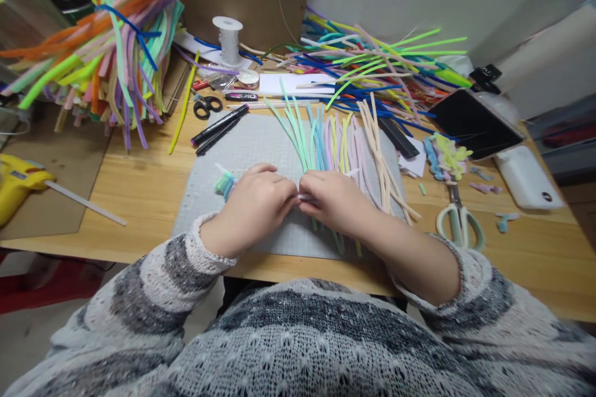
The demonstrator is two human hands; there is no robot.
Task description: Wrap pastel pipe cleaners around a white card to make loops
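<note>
My left hand (pixel 265 195) and my right hand (pixel 333 195) meet over the grey cutting mat (pixel 200 192), fingers pinched together. Between the fingertips runs a short stretch of pale lilac pipe cleaner (pixel 306 197); most of it is hidden by the hands. A whitish end pokes out above my right hand. Beneath and behind that hand lie rows of pipe cleaners in mint (pixel 298 136), blue, lilac, yellow and peach (pixel 376 155). A small bent piece in mint and blue (pixel 225 183) shows just left of my left hand, partly covered by it.
At left are a tied pipe-cleaner bundle (pixel 135 31) and a yellow glue gun (pixel 21 183). Black scissors (pixel 207 107), markers (pixel 221 127) and a spool (pixel 228 40) lie behind the mat. Light-handled scissors (pixel 460 223), a black tablet-like slab (pixel 475 123) and a white case (pixel 528 177) are at right.
</note>
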